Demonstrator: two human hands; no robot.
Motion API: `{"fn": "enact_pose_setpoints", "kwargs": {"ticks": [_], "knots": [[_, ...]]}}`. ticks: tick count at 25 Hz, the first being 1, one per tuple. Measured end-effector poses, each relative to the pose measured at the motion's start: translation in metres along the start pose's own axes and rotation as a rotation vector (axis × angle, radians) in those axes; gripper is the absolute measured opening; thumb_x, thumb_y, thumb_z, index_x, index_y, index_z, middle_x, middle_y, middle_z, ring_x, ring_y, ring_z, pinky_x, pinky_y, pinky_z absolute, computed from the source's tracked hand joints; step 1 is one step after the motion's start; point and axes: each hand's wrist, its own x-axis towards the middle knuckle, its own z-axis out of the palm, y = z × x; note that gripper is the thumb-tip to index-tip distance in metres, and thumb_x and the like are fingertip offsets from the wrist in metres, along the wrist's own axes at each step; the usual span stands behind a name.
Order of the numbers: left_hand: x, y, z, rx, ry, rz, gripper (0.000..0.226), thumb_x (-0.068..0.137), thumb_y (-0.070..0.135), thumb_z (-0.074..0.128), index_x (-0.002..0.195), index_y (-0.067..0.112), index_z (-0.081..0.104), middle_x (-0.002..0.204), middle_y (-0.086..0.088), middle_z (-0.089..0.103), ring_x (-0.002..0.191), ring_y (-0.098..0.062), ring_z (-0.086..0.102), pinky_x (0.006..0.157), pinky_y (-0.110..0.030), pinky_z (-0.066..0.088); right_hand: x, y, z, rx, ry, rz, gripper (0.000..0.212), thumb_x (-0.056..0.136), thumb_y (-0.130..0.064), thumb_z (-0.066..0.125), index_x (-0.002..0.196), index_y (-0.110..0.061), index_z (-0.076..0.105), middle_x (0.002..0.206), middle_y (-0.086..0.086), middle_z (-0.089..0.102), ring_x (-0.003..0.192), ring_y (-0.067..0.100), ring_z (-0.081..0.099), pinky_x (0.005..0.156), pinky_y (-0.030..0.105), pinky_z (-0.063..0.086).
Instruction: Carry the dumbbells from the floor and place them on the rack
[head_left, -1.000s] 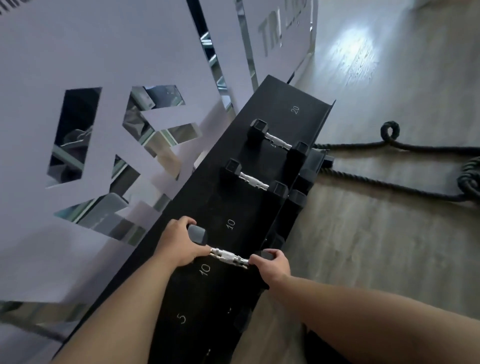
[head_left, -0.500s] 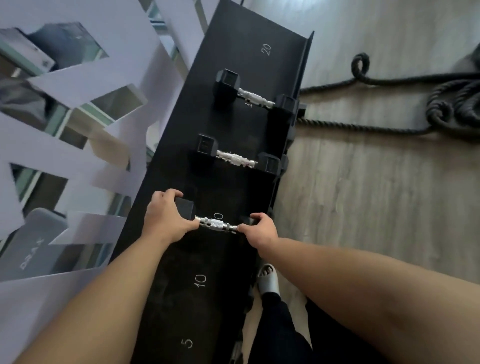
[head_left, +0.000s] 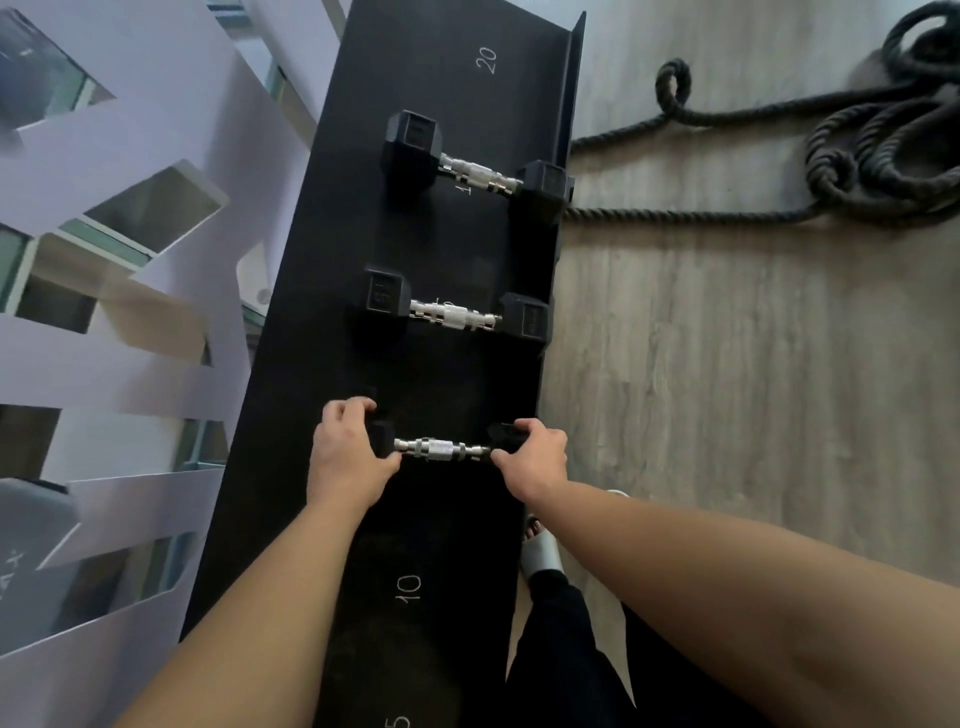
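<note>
My one head camera looks steeply down, close over the black rack (head_left: 447, 249), my arms reaching in from below.

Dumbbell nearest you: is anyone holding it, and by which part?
Yes. The nearest dumbbell is held by its two black ends: the left hand on the left end, the right hand on the right. The chrome handle is bare.

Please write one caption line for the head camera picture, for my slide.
Both hands, left hand and right hand, grip the nearest dumbbell on the black rack.
</note>
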Motion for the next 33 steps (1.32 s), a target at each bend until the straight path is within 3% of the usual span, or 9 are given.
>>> {"fn": "enact_pose_setpoints", "kwargs": {"ticks": [4,6,8,11,15,22,28,31,33], "knots": [[-0.009,-0.012,0.003,0.060,-0.048,0.052,0.071,0.081,0.030,0.086,0.143,0.022,0.052,0.149,0.001,0.040,0.130,-0.022,0.050,0.104,-0.041,0.052,-0.006,0.012,-0.019,-0.088,-0.098,-0.061,0.068,0.092,-0.021,0.078,0.152,-0.018,0.045,0.151,0.012,0.038,0.125,0.029,0.059,0.102,0.031,0.051],[-0.006,-0.010,-0.005,0.074,-0.105,0.033,0.071,0.083,0.035,0.084,0.145,0.026,0.050,0.153,0.002,0.037,0.132,-0.022,0.050,0.103,-0.041,0.052,-0.008,0.012,-0.029,-0.156,-0.114,-0.077,0.068,0.091,-0.026,0.077,0.152,-0.020,0.046,0.151,0.012,0.039,0.130,0.032,0.055,0.109,0.038,0.049],[-0.006,-0.008,-0.012,0.113,-0.139,0.045,0.069,0.085,0.040,0.081,0.146,0.029,0.050,0.153,0.004,0.038,0.132,-0.020,0.050,0.099,-0.038,0.053,-0.007,0.008,-0.041,-0.218,-0.140,-0.112,0.064,0.092,-0.031,0.076,0.149,-0.021,0.049,0.149,0.012,0.041,0.128,0.031,0.057,0.105,0.039,0.051],[-0.006,0.005,-0.021,0.131,-0.121,0.117,0.060,0.084,0.047,0.078,0.138,0.031,0.057,0.143,0.008,0.047,0.124,-0.014,0.051,0.094,-0.033,0.052,-0.007,0.001,-0.070,-0.216,-0.148,-0.175,0.051,0.095,-0.034,0.071,0.143,-0.019,0.057,0.145,0.010,0.054,0.120,0.025,0.064,0.089,0.026,0.047],[0.006,0.063,-0.039,0.050,-0.310,0.226,0.040,0.084,0.054,0.075,0.118,0.037,0.063,0.123,0.016,0.057,0.112,-0.008,0.054,0.089,-0.028,0.046,-0.013,0.004,-0.141,-0.187,-0.084,-0.206,0.038,0.095,-0.035,0.069,0.129,-0.017,0.067,0.126,0.004,0.072,0.104,0.018,0.066,0.087,0.024,0.047],[0.014,0.276,-0.064,-0.022,-0.413,0.513,0.026,0.083,0.046,0.082,0.099,0.029,0.072,0.096,0.010,0.074,0.092,-0.009,0.071,0.069,-0.019,0.049,-0.049,0.066,-0.331,0.120,0.325,-0.118,0.020,0.095,-0.029,0.073,0.105,-0.012,0.073,0.091,0.001,0.069,0.077,0.014,0.063,0.065,0.025,0.045],[-0.065,0.489,-0.034,0.137,-0.471,0.835,0.035,0.076,0.062,0.077,0.094,0.033,0.072,0.087,0.013,0.075,0.083,-0.004,0.070,0.069,-0.022,0.050,-0.102,0.156,-0.480,0.487,0.613,-0.072,0.013,0.095,-0.021,0.075,0.095,-0.009,0.070,0.077,0.004,0.066,0.069,0.019,0.056,0.073,0.035,0.050],[-0.127,0.590,-0.003,0.184,-0.467,0.977,0.036,0.074,0.065,0.074,0.095,0.036,0.071,0.088,0.015,0.073,0.083,-0.002,0.068,0.074,-0.023,0.051,-0.122,0.216,-0.542,0.576,0.699,-0.059,0.011,0.096,-0.017,0.074,0.093,-0.009,0.067,0.074,0.003,0.063,0.072,0.020,0.058,0.062,0.027,0.046],[-0.168,0.651,0.021,0.211,-0.454,1.059,0.037,0.077,0.062,0.076,0.100,0.033,0.072,0.091,0.014,0.073,0.085,-0.003,0.067,0.075,-0.023,0.050,-0.136,0.258,-0.586,0.636,0.764,-0.032,0.013,0.096,-0.019,0.073,0.089,-0.013,0.065,0.074,0.002,0.064,0.062,0.017,0.056,0.050,0.018,0.043]]}}
